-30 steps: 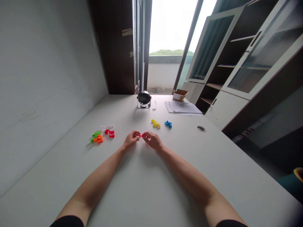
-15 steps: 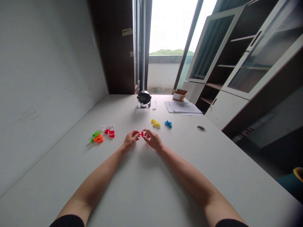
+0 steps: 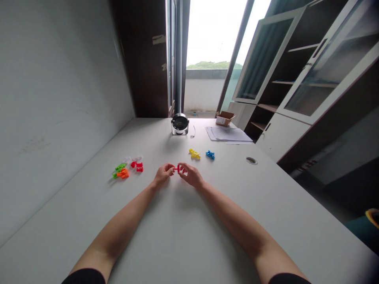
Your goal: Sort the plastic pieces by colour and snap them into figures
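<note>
while left hand (image 3: 164,173) tight on red piece (image 3: 178,169), right hand (image 3: 192,176) half-curled, grip unclear (box (image 3: 222,121) bottom hidden)

No lettering can be made out with certainty anywhere in view. The cardboard box (image 3: 227,118) at the far end of the table (image 3: 189,221) bears a pale label (image 3: 220,121) on its side — its print is too small to read. The sheets of paper (image 3: 231,134) in front of it show only faint grey marks, with no legible word or number. Reddish marks (image 3: 306,165) at the right — blurred and in shadow — cannot be deciphered either.
</note>
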The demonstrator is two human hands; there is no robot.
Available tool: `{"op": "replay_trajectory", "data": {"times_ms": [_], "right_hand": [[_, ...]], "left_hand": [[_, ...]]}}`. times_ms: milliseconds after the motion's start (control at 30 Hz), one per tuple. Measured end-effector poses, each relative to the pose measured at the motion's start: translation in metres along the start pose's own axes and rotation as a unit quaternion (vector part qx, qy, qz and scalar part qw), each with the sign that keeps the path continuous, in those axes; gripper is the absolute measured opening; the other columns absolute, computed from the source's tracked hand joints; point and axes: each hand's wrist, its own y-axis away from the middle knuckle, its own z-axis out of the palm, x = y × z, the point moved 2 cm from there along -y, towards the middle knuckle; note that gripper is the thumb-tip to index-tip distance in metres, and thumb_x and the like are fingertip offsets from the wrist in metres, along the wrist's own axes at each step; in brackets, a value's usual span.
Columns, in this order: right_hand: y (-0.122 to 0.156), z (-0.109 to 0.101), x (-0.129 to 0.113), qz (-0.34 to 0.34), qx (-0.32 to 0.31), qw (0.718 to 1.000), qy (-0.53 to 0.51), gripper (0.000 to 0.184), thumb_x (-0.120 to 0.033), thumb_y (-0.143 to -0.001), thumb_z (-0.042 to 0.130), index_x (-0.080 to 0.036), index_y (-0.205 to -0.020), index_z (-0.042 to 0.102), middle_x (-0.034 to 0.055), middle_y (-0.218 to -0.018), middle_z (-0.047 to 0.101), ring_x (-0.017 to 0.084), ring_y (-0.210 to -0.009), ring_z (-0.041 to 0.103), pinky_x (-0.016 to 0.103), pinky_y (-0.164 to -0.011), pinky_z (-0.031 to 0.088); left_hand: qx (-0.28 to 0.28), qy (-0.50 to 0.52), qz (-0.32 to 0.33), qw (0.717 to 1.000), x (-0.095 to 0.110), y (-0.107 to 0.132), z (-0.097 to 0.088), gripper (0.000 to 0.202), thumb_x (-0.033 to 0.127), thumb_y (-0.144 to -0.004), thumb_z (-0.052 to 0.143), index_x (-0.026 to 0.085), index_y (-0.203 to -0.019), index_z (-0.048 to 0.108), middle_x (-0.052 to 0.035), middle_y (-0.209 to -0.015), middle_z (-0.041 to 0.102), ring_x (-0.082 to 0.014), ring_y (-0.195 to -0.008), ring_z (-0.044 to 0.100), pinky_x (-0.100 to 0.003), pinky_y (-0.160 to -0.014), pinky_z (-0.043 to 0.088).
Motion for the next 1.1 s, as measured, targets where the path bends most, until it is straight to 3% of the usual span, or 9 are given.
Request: {"op": "replay_trajectory", "data": {"times_ms": [533, 1100], "right_hand": [[-0.001, -0.0019, -0.0046, 0.004, -0.005, 1.0, 0.001, 0.029, -0.031, -0.087, 0.068, -0.026, -0.113, 0.057, -0.0005, -0.09, 0.069, 0.014, -0.074, 0.064, 0.025, -0.073, 0.05], [0.0004, -0.0001, -0.0028, 0.009, -0.004, 1.0, -0.009, 0.033, -0.033, -0.086, 0.068, -0.027, -0.115, 0.054, -0.0002, -0.091, 0.069, 0.014, -0.071, 0.063, 0.026, -0.071, 0.051]], "left_hand": [[-0.009, -0.017, 0.016, 1.0, 0.0019, 0.0013, 0.0013, 0.03, 0.036, -0.083, 0.063, 0.014, -0.103, 0.064, -0.0064, -0.088, 0.067, -0.0143, -0.074, 0.062, -0.029, -0.072, 0.051], [-0.008, -0.026, 0.025, 0.999, -0.0034, -0.001, -0.0003, 0.029, 0.036, -0.082, 0.064, 0.014, -0.102, 0.064, -0.0063, -0.089, 0.067, -0.014, -0.071, 0.061, -0.028, -0.07, 0.05]]}}
